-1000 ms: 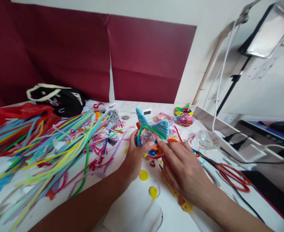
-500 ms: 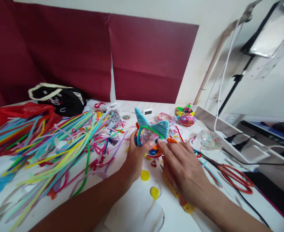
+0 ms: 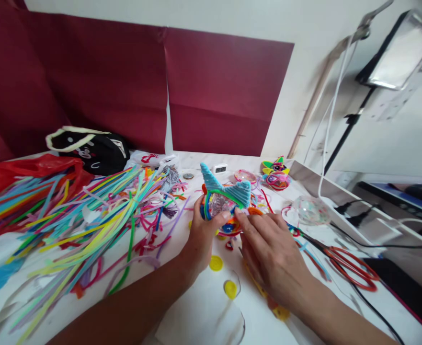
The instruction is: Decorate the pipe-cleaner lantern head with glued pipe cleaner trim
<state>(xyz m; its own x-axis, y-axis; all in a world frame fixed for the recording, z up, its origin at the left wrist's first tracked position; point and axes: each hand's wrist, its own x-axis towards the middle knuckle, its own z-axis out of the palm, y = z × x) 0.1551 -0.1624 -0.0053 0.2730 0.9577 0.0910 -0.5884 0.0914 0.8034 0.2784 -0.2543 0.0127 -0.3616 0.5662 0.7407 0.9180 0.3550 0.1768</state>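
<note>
A round pipe-cleaner craft [image 3: 218,203] is held up over the middle of the table. Two light-blue, ear-like pieces stand on its top, above a green edge and a clear, shiny front. My left hand [image 3: 202,235] wraps around its left side, thumb on the front. Against the lower right of the craft, the fingers of my right hand [image 3: 268,239] are bent, with thumb and fingertips pressing near an orange loop [image 3: 256,211]. Whether a small piece sits between those fingertips is hidden. Below lie a yellow disc [image 3: 216,263] and another yellow disc [image 3: 230,289].
Loose pipe cleaners [image 3: 99,225] cover the left side, with a red bag [image 3: 2,172] and a black pouch [image 3: 96,153] behind. Orange-handled scissors [image 3: 354,268] lie right, near a clear dome [image 3: 311,210]. A finished-looking colourful craft [image 3: 276,179] and a small clock [image 3: 220,168] stand behind.
The view has shifted very slightly. Both hands keep their places on the craft, and nothing has been let go.
</note>
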